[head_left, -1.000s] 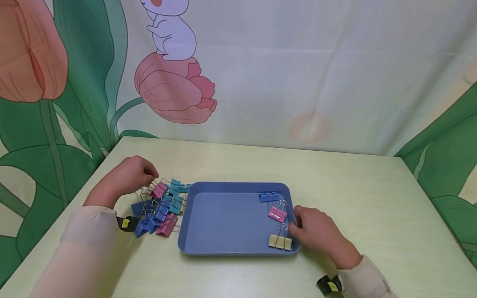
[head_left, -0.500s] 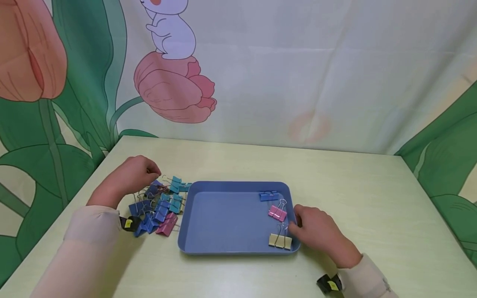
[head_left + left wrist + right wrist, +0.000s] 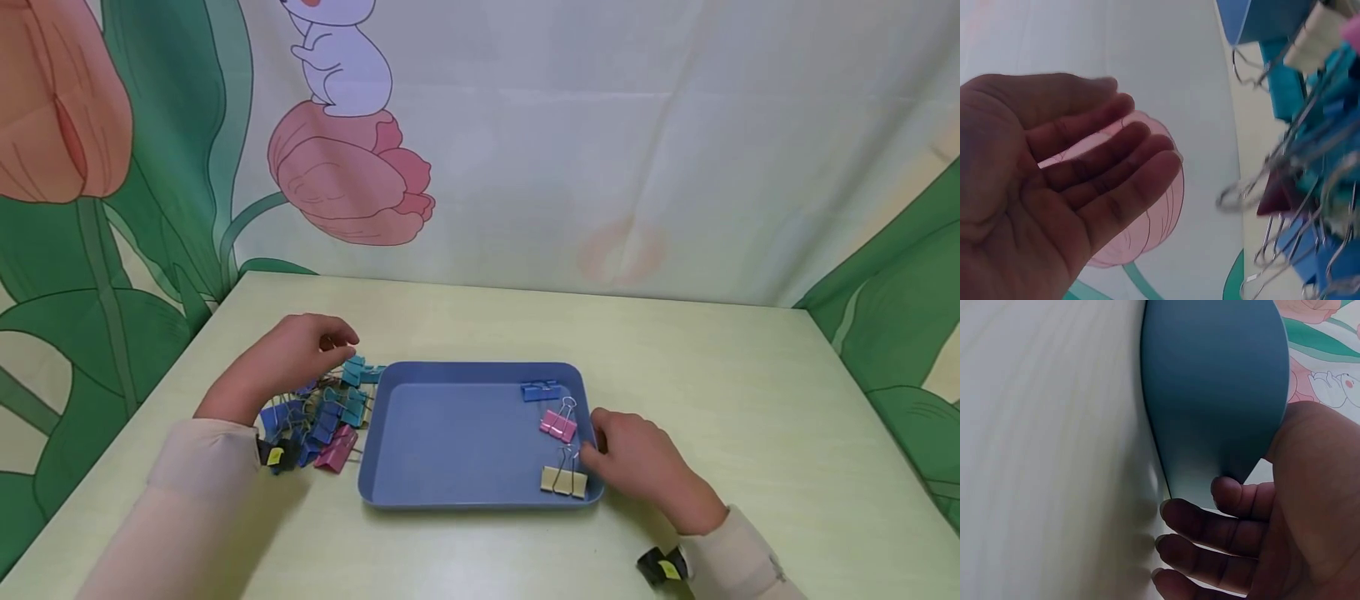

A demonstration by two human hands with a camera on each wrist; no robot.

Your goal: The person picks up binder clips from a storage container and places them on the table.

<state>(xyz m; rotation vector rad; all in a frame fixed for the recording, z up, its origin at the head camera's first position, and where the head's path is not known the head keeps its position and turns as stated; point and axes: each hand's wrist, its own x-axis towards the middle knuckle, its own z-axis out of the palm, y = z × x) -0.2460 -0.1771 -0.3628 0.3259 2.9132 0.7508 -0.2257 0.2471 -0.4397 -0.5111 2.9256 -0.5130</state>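
My left hand hovers over the back of a pile of binder clips; in the left wrist view its fingers are gently bent with nothing between them. The pile mixes blue clips, teal clips and a pink clip, with wire handles sticking up. To its right lies a blue tray. My right hand grips the tray's right rim, thumb over the edge and fingers against the outer wall. Inside the tray, a blue clip, a pink clip and a yellow clip line the right side.
The pale wooden table carries the tray and the pile, which touches or nearly touches the tray's left wall. A patterned cloth hangs behind the table's back edge.
My left hand has moved right across the back of the pile. The pink clip near its fingertips has shifted and is now mostly hidden. My right hand and the tray stay put.
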